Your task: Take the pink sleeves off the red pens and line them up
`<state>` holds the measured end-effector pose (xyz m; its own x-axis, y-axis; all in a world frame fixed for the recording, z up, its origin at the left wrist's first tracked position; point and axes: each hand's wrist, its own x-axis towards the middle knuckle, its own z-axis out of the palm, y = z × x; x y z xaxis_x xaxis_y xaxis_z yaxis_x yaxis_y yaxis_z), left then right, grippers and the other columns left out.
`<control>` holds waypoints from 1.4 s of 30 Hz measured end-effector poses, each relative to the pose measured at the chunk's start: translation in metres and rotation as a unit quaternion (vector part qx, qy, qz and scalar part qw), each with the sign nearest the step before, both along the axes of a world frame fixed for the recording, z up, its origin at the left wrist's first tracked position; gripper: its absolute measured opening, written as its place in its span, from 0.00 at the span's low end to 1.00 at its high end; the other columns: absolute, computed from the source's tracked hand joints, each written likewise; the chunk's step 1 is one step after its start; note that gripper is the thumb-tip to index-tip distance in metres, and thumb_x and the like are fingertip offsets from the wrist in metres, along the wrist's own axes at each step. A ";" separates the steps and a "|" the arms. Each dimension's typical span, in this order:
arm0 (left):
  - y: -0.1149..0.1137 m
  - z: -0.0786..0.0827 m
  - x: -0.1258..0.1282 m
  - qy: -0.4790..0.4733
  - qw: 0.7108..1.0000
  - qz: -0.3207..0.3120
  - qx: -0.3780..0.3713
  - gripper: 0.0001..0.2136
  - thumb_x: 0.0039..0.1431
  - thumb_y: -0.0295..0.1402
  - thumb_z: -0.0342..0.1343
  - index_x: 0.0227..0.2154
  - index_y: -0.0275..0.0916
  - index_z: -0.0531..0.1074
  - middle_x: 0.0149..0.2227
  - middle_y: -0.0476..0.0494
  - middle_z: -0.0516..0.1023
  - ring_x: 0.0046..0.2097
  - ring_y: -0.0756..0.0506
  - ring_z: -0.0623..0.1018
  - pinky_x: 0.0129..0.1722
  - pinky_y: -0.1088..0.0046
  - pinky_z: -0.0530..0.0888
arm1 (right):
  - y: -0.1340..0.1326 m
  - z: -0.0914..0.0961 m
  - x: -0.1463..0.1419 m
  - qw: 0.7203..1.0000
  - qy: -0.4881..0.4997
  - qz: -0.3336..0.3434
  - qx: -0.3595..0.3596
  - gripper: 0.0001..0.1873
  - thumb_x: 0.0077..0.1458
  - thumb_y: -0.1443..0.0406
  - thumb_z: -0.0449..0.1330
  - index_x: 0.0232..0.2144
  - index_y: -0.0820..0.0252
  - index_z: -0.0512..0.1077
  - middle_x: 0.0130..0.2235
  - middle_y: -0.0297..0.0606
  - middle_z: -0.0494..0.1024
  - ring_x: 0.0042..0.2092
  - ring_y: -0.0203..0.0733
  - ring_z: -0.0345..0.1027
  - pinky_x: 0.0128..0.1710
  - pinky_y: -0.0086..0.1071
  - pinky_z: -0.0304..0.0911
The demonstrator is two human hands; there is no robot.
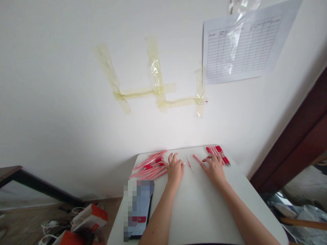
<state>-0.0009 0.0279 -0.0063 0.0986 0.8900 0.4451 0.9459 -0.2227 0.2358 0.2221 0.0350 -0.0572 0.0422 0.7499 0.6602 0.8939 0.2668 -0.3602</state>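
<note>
My left hand (174,168) is over the table, its fingers spread, beside a loose pile of pink wrapped sticks (150,175). Red pens (148,167) lie among that pile, close to its fingertips. A tiny white bit shows at my left thumb; I cannot make out what it is. My right hand (215,167) pinches the near end of a short pink tube (197,158) between thumb and forefinger. Between both hands a thin white pen refill (190,164) lies on the tabletop, with a small pink piece against it.
Red pens with pink barrels (219,154) lie in a row at the table's back right. A phone or tablet (141,207), partly blurred, rests at the left edge of the white table (201,211). Behind is a wall with tape and a printed sheet (240,51). Paper bags (89,219) stand on the floor.
</note>
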 end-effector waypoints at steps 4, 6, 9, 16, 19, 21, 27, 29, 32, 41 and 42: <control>-0.002 0.001 0.001 -0.029 0.999 -0.006 0.017 0.03 0.59 0.31 0.61 0.33 0.45 0.79 0.60 0.44 0.71 0.66 0.34 0.63 0.64 0.26 0.47 | -0.001 0.006 -0.001 0.999 0.023 0.027 0.012 0.13 0.61 0.55 0.59 0.38 0.52 0.80 0.44 0.46 0.73 0.51 0.57 0.61 0.51 0.54 0.64; -0.004 0.002 0.002 -0.044 0.998 -0.024 0.023 0.03 0.59 0.31 0.62 0.33 0.47 0.79 0.60 0.45 0.71 0.66 0.34 0.63 0.64 0.27 0.49 | -0.002 0.010 -0.003 0.997 0.040 0.058 0.017 0.12 0.62 0.55 0.58 0.39 0.50 0.80 0.45 0.45 0.73 0.51 0.55 0.62 0.51 0.52 0.65; -0.009 0.005 0.005 -0.062 0.996 -0.055 0.020 0.02 0.58 0.34 0.63 0.34 0.49 0.80 0.61 0.48 0.70 0.66 0.35 0.62 0.65 0.27 0.47 | -0.005 0.016 -0.006 0.992 0.060 0.109 0.012 0.12 0.62 0.54 0.58 0.40 0.48 0.80 0.46 0.44 0.73 0.52 0.54 0.62 0.52 0.52 0.65; -0.013 0.007 0.008 -0.067 0.994 -0.086 0.018 0.03 0.56 0.36 0.65 0.33 0.52 0.80 0.61 0.51 0.70 0.67 0.36 0.60 0.66 0.29 0.43 | -0.009 0.024 -0.011 0.984 0.063 0.166 -0.013 0.09 0.61 0.55 0.61 0.40 0.43 0.82 0.48 0.43 0.73 0.55 0.54 0.61 0.56 0.53 0.63; -0.013 0.007 0.008 -0.064 0.994 -0.092 0.019 0.02 0.56 0.37 0.65 0.33 0.53 0.80 0.61 0.52 0.70 0.67 0.36 0.61 0.66 0.29 0.42 | -0.010 0.025 -0.012 0.984 0.060 0.168 -0.014 0.09 0.60 0.55 0.62 0.39 0.43 0.82 0.48 0.42 0.73 0.55 0.54 0.61 0.56 0.53 0.63; -0.013 0.008 0.009 -0.061 0.994 -0.090 0.018 0.02 0.57 0.37 0.64 0.33 0.53 0.81 0.61 0.52 0.70 0.67 0.36 0.61 0.67 0.29 0.42 | -0.011 0.026 -0.013 0.984 0.059 0.167 -0.013 0.09 0.60 0.55 0.62 0.39 0.44 0.82 0.48 0.43 0.74 0.55 0.54 0.61 0.55 0.52 0.64; -0.014 0.009 0.011 -0.044 0.995 -0.092 0.011 0.03 0.58 0.39 0.64 0.34 0.54 0.81 0.61 0.50 0.71 0.67 0.37 0.61 0.67 0.30 0.42 | -0.012 0.027 -0.014 0.983 0.058 0.172 -0.010 0.08 0.59 0.56 0.63 0.36 0.44 0.82 0.47 0.43 0.74 0.54 0.54 0.61 0.54 0.52 0.65; -0.014 0.008 0.011 -0.047 0.994 -0.096 0.014 0.03 0.58 0.39 0.64 0.34 0.54 0.81 0.60 0.51 0.71 0.67 0.37 0.61 0.67 0.30 0.42 | -0.012 0.027 -0.014 0.982 0.063 0.177 -0.010 0.08 0.59 0.55 0.62 0.36 0.45 0.82 0.47 0.43 0.74 0.54 0.54 0.61 0.55 0.52 0.64; -0.014 0.008 0.011 -0.053 0.993 -0.103 0.010 0.02 0.58 0.38 0.64 0.34 0.54 0.81 0.60 0.51 0.71 0.67 0.37 0.61 0.67 0.30 0.40 | -0.012 0.027 -0.015 0.981 0.065 0.180 -0.013 0.09 0.60 0.54 0.62 0.35 0.46 0.82 0.47 0.43 0.75 0.54 0.54 0.61 0.55 0.52 0.64; -0.011 0.006 0.007 -0.039 0.997 -0.060 -0.036 0.08 0.59 0.34 0.62 0.39 0.55 0.80 0.62 0.49 0.69 0.67 0.35 0.60 0.66 0.28 0.42 | -0.006 0.022 -0.005 0.987 0.072 0.145 -0.003 0.13 0.61 0.52 0.60 0.35 0.47 0.82 0.47 0.42 0.75 0.54 0.54 0.61 0.55 0.53 0.62; -0.011 0.005 0.006 -0.035 0.997 -0.054 -0.039 0.07 0.59 0.34 0.62 0.39 0.54 0.81 0.62 0.49 0.69 0.67 0.35 0.60 0.66 0.28 0.42 | -0.005 0.021 -0.003 0.988 0.076 0.132 0.001 0.13 0.61 0.51 0.60 0.35 0.47 0.82 0.47 0.42 0.75 0.54 0.54 0.62 0.54 0.53 0.62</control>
